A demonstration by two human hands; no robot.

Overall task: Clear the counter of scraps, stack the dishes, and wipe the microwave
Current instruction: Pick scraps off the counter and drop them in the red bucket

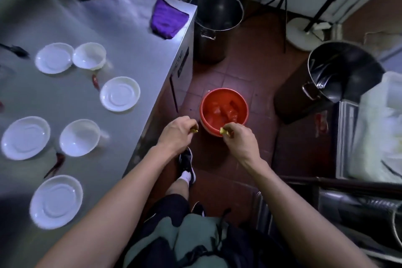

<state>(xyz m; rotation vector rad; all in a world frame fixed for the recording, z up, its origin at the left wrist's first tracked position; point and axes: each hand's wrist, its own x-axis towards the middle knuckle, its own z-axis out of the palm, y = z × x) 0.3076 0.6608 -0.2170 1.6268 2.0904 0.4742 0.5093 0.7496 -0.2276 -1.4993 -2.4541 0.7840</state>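
My left hand (177, 131) and my right hand (237, 138) are held out over the floor beside the steel counter (121, 35), close to a red bucket (224, 111). My left hand pinches a small yellow scrap (194, 130). My right hand pinches another yellow scrap (224, 131) at the bucket's near rim. On the counter lie several white saucers (120, 93) and two white bowls (89, 55). Red chili scraps (95, 81) and a second chili (57, 162) lie among them. A purple cloth (167, 18) sits at the counter's far right corner.
Two large steel pots stand on the tiled floor, one pot (217, 24) behind the counter end and another pot (341, 74) at the right. A white stand base (304, 32) and dark tripod legs are at the back. My shoe (187, 165) is near the counter edge.
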